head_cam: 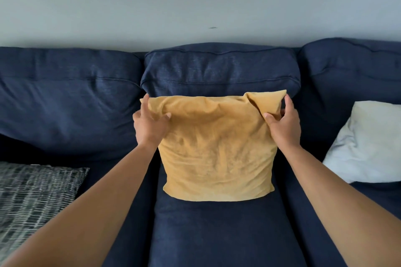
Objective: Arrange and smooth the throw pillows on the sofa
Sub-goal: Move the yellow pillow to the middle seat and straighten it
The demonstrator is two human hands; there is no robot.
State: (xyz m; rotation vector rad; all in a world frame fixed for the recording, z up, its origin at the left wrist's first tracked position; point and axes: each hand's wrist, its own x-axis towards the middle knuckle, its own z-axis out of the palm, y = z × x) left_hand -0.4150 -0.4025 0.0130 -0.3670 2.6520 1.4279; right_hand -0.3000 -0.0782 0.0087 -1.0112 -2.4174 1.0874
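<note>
A mustard-yellow throw pillow [217, 154] stands upright on the middle seat of the navy sofa [217, 230], leaning against the middle back cushion. My left hand [149, 125] grips its top left corner. My right hand [284, 123] pinches the top right corner, which is folded and creased. The pillow's bottom edge rests on the seat, and its cover is wrinkled. A grey-and-white patterned pillow [32, 197] lies flat on the left seat. On the right seat a white pillow [366, 143] leans against the back cushion.
The sofa has three navy back cushions [65, 102] along a pale grey wall [195, 2]. The front part of the middle seat lies bare between my forearms.
</note>
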